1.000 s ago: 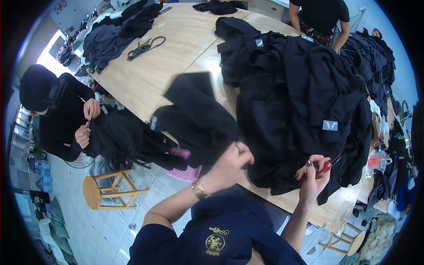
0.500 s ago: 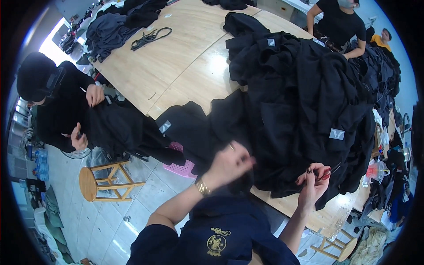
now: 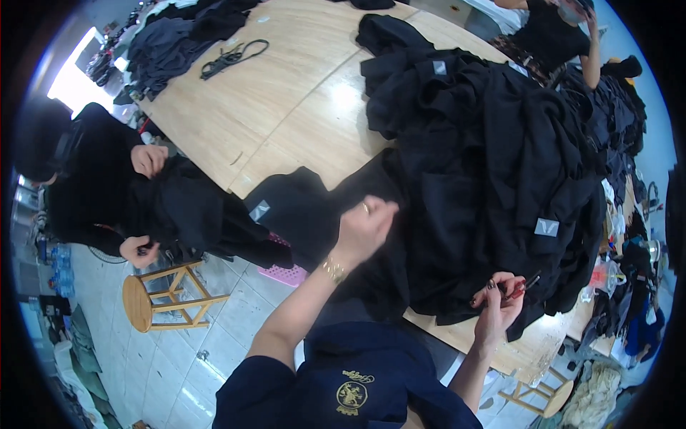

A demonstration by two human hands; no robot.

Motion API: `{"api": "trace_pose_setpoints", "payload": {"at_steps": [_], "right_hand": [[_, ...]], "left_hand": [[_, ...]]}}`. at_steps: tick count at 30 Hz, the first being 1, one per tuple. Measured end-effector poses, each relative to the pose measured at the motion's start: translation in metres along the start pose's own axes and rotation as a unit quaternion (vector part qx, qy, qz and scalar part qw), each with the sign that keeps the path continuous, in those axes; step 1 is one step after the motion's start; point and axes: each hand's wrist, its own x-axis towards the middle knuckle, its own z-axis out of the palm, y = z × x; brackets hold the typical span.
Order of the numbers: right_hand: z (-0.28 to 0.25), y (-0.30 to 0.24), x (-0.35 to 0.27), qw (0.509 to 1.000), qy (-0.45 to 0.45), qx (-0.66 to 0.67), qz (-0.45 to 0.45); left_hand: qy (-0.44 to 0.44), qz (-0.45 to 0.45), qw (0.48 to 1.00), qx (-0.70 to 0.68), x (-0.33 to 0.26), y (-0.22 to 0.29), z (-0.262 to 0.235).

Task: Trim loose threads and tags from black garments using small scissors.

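Observation:
Black garments (image 3: 457, 200) lie heaped over the table in front of me, with pale square labels on some. My left hand (image 3: 364, 230), a gold bracelet at its wrist, is raised over the near left side of the heap. Its fingers are pinched together, and whatever they may hold is too small to make out. At the near edge of the heap, my right hand (image 3: 494, 313) is closed around small thread snips (image 3: 532, 280). Their pointed end sticks out to the right past my fingers. One black garment (image 3: 289, 207) with a label stretches left over the table edge.
At the left a co-worker (image 3: 93, 179) in black handles dark cloth. Another person (image 3: 557, 39) stands across the table (image 3: 286, 93). A wooden stool (image 3: 139, 304) and a pink perforated item (image 3: 284, 274) are on the floor side. A dark cord (image 3: 232, 58) and a dark clothes pile (image 3: 168, 53) lie farther back.
My left hand has moved up and a little away from me, its fingers pinched closer. My right hand keeps the snips nearly in place. The person across has raised a hand toward the head.

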Motion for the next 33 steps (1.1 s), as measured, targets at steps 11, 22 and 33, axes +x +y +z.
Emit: {"api": "trace_pose_setpoints", "payload": {"at_steps": [11, 22, 33], "right_hand": [[0.011, 0.001, 0.005, 0.999, -0.038, 0.011, 0.023], [0.015, -0.001, 0.003, 0.999, -0.016, 0.002, 0.03], [0.004, -0.002, -0.006, 0.999, -0.007, -0.042, 0.008]], "left_hand": [[-0.109, -0.006, 0.993, -0.045, -0.074, 0.049, -0.015], [-0.372, -0.209, 0.899, 0.103, -0.031, 0.049, -0.044], [-0.261, -0.208, 0.937, 0.101, 0.069, -0.052, -0.07]]}}
